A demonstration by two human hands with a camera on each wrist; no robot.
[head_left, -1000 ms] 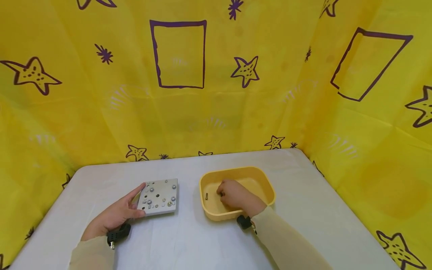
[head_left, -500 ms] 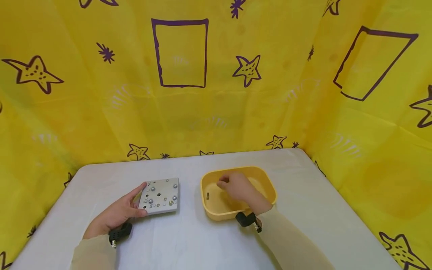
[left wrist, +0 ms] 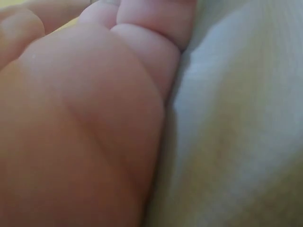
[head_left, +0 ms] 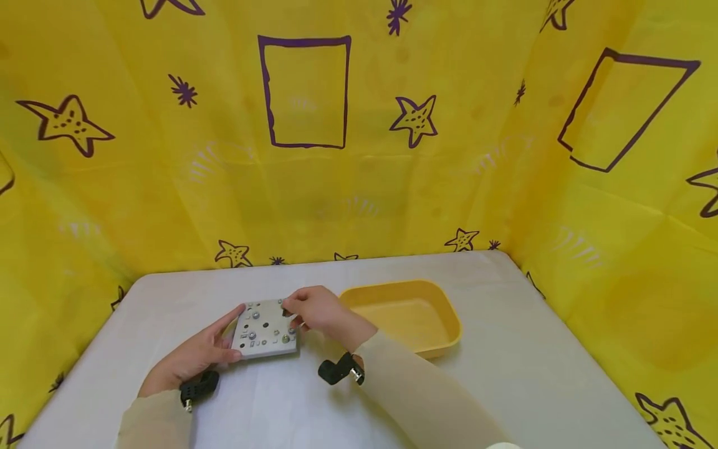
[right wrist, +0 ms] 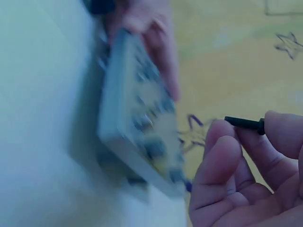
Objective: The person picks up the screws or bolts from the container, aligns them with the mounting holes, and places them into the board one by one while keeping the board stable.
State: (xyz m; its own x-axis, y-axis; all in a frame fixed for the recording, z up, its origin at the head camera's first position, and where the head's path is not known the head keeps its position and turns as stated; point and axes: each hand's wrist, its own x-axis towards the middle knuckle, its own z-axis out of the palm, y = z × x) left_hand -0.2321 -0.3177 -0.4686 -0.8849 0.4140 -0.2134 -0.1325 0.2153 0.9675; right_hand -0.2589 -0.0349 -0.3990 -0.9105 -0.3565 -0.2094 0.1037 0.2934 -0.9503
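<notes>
table [head_left: 314, 399]: white top, walled round by yellow cloth with purple stars and rectangles.
tray [head_left: 443, 321]: yellow plastic, shallow, right of centre on the table, just right of the right hand; no contents can be made out in it from the head view.
plate [head_left: 265, 328]: grey square metal block with drilled holes and several fasteners already seated, lying flat on the table left of the tray; in the right wrist view [right wrist: 137, 113] it shows edge-on and blurred.
left hand [head_left: 193, 358]: grips the plate's near-left corner, thumb along the near edge, forefinger stretched up the left edge; the left wrist view [left wrist: 80, 123] shows only palm pressed against the table.
right hand [head_left: 320, 310]: fingers curled, pinching a screw; it hovers at the plate's far-right corner, so it is the nearer hand to the open holes there.
screw [right wrist: 244, 123]: small, dark, held between thumb and fingertips [right wrist: 220, 142]; hidden by the hand in the head view.
key relation: the plate lies to the left of the right hand and just below it; the screw's long axis points out from the fingertips toward the plate's face, not yet touching it as far as the blur allows.
</notes>
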